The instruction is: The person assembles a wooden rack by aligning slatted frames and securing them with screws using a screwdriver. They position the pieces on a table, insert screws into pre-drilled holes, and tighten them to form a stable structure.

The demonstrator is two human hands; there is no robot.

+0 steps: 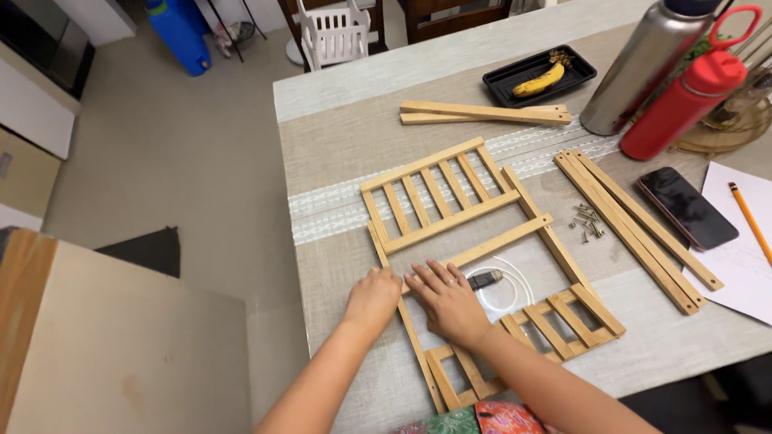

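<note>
A slatted wooden frame [482,265] of pale, smooth strips lies flat mid-table. The left hand [371,299] curls loosely over its long side rail at 7 o'clock; the right hand [447,301] presses flat, fingers spread, holding nothing. Loose wooden strips [635,229] and small screws [586,222] lie at 3 o'clock.

The slatted wooden frame [474,265] lay on the table [338,88] under both hands, left hand [372,299] beside right hand [449,304]; screws [586,221] sat right of it; loose slats [635,229] further right; the banana tray [539,75] behind.
</note>
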